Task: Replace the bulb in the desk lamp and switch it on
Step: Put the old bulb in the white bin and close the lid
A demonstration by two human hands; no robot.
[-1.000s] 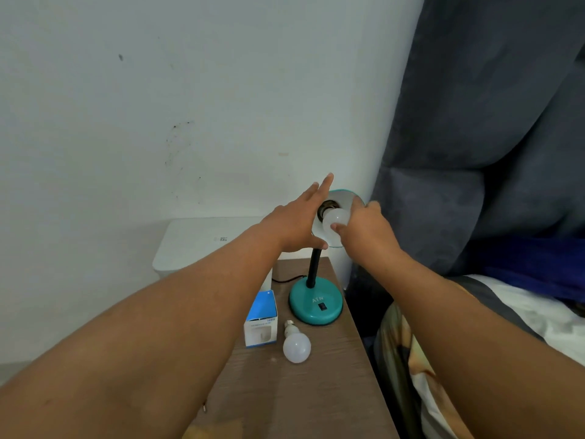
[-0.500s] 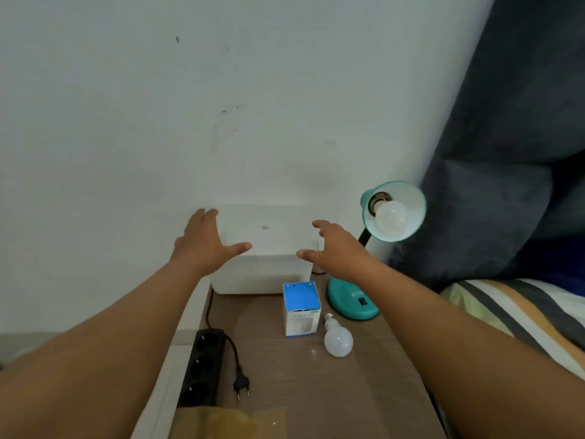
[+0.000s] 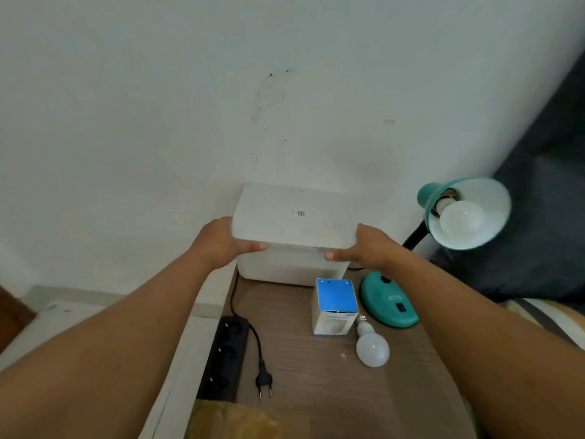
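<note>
Two bare hands on one item: the left hand (image 3: 221, 245) and right hand (image 3: 368, 248) clasp opposite ends of the white lidded plastic box (image 3: 292, 236), thumbs along its front edge, remaining fingers hidden behind its sides. Whether the box is lifted or resting on the brown wood-grain tabletop (image 3: 316, 369) cannot be told.

Item: teal gooseneck desk lamp (image 3: 465, 213), at 3 o'clock of the box, round base at 4 o'clock. A white globe bulb (image 3: 462, 218) sits in its socket, unlit.

Item: second white globe bulb (image 3: 372, 346), loose on its side at 5 o'clock of the box, touching or just beside a blue-topped white carton (image 3: 335, 307).

Item: black power strip (image 3: 223, 356) at 7 o'clock, along the table's left edge; a black two-pin plug (image 3: 264, 381) lies unplugged just beside it, nearer the viewer.

Step in hand, by judgement: the bulb swap looks done; the box is being handled, perhaps to clear room or reach the cord.

Next move calls for: letting go of the box, seating the plug in the strip if it is the lamp's, then pressing the black switch (image 3: 401, 307) on the base.
</note>
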